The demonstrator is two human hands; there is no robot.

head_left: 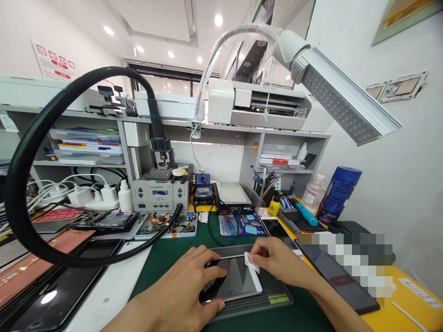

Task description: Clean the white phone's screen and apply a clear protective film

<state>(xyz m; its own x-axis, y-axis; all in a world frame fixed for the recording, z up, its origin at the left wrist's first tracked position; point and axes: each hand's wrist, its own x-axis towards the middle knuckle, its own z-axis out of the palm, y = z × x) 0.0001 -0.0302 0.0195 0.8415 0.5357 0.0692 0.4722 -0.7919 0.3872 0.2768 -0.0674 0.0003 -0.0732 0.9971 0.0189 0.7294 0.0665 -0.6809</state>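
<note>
A device with a dark glossy screen and a white end, seemingly a phone (235, 279), lies flat on a grey perforated mat (277, 288). My left hand (188, 286) spans its left end, thumb at the near edge and fingers at the far edge and on the glass. Between the thumb and fingers of my right hand (273, 258) is a pinched white tissue (251, 263), which touches the phone's right end. Under the perforated mat spreads a green work mat (161, 260).
A black hose (20, 161) loops over the left side from a hot-air station (161, 196). A tray of small parts (141, 228) stands behind my hands. At right lie a dark tablet-like panel (339, 276) and a blue canister (341, 193). An LED lamp (346, 92) hangs overhead.
</note>
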